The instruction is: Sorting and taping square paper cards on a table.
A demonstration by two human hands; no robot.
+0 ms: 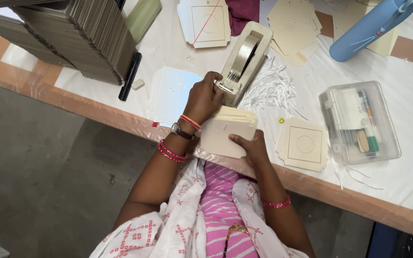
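My right hand [249,145] grips a thick stack of cream card sheets [225,131] at the table's near edge. My left hand [204,95] reaches over the stack to the cutter end of a beige tape dispenser [244,59], fingers pinched at the tape's free end; whether tape is between them is hard to tell. Red bangles and a wristwatch sit on my left wrist, a red bangle on my right.
A pile of white sheets [170,93] lies left of my hand. A tall leaning stack of brown cardboard [87,40] and a black marker [130,76] are further left. Paper shreds [273,91], a cream sheet with drawn circle [304,143], a clear plastic box [359,122] and a blue tube [366,28] lie right.
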